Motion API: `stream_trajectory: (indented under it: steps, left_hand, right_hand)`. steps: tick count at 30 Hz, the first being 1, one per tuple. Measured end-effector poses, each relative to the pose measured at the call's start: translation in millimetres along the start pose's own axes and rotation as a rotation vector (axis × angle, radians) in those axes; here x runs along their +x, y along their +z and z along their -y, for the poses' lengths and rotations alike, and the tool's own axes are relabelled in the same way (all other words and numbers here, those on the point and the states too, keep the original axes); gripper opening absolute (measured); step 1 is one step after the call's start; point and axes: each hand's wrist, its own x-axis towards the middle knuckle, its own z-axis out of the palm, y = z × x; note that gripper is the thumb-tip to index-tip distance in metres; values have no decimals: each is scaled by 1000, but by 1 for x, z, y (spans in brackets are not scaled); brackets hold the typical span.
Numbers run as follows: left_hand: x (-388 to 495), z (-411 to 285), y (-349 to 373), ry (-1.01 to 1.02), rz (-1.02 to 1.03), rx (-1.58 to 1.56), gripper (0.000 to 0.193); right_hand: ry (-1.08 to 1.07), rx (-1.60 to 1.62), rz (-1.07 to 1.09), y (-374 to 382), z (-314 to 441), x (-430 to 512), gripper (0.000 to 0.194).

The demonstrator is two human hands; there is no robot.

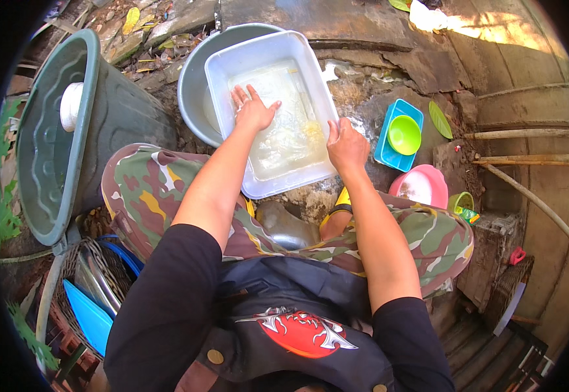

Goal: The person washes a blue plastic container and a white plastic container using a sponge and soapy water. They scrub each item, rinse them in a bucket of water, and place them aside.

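Observation:
A translucent white plastic tub is tilted over the grey round basin, covering much of it. Shallow cloudy water with yellowish bits lies in the tub's near part. My left hand is inside the tub with fingers spread, holding nothing; its fingers look wet. Whether the palm presses on the tub's bottom is hard to tell. On the right side, my right hand grips the tub's rim, thumb over the edge.
A large grey-green plastic tub stands at left, a white cylindrical object at its rim. At right are a blue container holding a green bowl, and a pink basin with suds. Dishes fill a wicker basket behind left.

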Motion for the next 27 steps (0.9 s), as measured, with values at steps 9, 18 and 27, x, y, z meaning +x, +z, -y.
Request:
stream_trajectory:
  steps: [9,18,27]
  left_hand:
    - [-53,-47,17,-185,254,18,122]
    - [-15,-19,0,-37,167,37,122]
    - [14,9,8,-3,63,-52,117]
  right_hand:
    - [15,-58,21,4,-1,2,33]
    - [8,-43,25,2,0,0,32]
    - [8,-47,9,6,-1,-1,32]
